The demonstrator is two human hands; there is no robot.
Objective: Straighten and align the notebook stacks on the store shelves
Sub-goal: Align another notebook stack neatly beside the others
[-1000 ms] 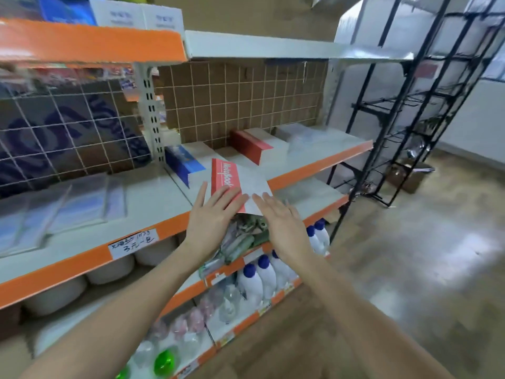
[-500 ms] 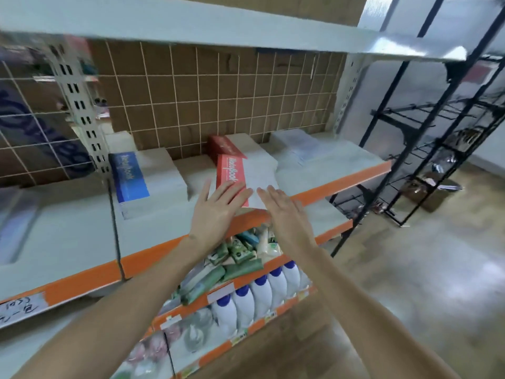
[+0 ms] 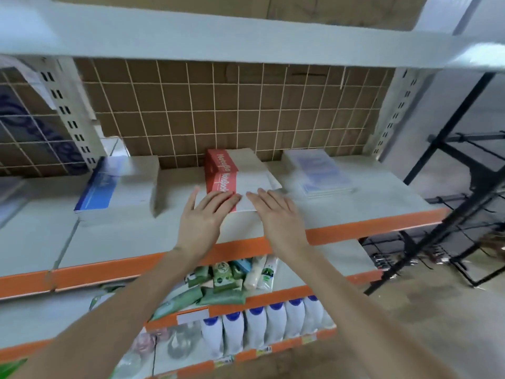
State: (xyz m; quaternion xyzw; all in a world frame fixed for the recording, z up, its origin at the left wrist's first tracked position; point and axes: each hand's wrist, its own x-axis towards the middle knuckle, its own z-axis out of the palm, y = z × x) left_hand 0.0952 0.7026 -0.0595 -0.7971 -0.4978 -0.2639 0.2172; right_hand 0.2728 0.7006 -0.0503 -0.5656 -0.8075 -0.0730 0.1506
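Both hands lie flat, fingers straight and slightly spread, on the near end of a red-and-white notebook stack [image 3: 240,184] that sits mid-shelf on the pale, smooth shelf [image 3: 355,212] with its glossy orange front lip. The left hand [image 3: 203,214] presses on the red spine strip, which carries white lettering; the right hand [image 3: 276,212] rests on the plain white cover beside it. The top notebooks look slightly offset from those behind, which reach back to the wire grid [image 3: 218,110] fronting brown cardboard. To the left, well apart, lies a blocky blue-and-white notebook stack [image 3: 120,184]. To the right lies a thinner stack in shiny clear wrap [image 3: 322,173]. On the lower shelves sit crinkled green packets [image 3: 218,285] and rounded white bottles with blue caps [image 3: 257,332].
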